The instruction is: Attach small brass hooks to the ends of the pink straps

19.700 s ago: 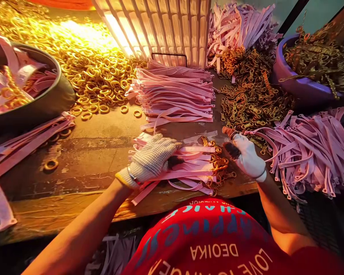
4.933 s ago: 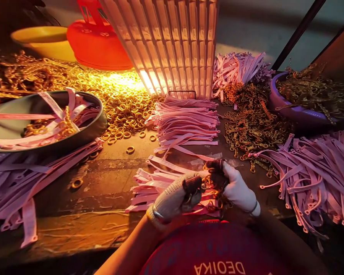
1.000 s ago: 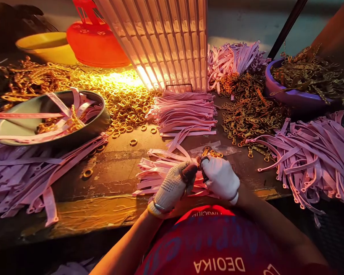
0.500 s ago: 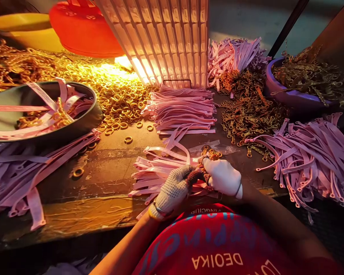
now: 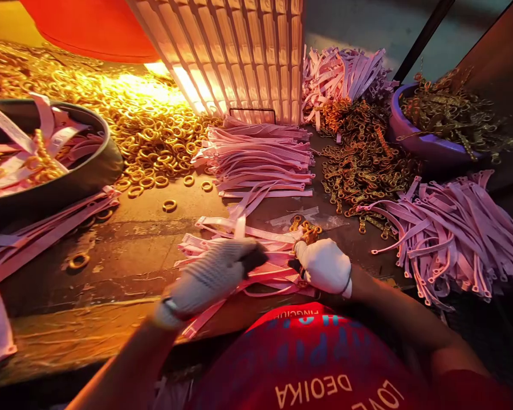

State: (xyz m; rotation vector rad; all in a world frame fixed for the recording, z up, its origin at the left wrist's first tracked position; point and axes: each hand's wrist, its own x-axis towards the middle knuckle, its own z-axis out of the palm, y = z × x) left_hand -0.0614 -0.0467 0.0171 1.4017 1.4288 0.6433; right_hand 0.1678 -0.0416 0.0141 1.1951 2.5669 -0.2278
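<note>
My left hand [image 5: 222, 273], in a pale dotted glove with dark fingertips, is blurred over a bundle of pink straps [image 5: 190, 245] at the table's front. Its fingers are curled, and one pink strap [image 5: 240, 226] runs down into it from behind. In a white glove, my right hand [image 5: 325, 265] is closed at the right end of the bundle. Small gold-coloured metal links [image 5: 310, 230] show at and just beyond its fingertips; its grip is partly hidden.
Behind lie a neat stack of pink straps [image 5: 260, 156] and a tall ribbed panel [image 5: 235, 57]. Gold rings [image 5: 154, 142] heap at left beside a dark basin [image 5: 113, 154]. Gold links [image 5: 363, 165], a purple basin [image 5: 404, 128] and more pink straps [image 5: 457, 233] occupy the right.
My left hand has moved left, away from my right hand, and the pink strap has shifted left with it. My right hand stays near the gold links. The view has shifted slightly.
</note>
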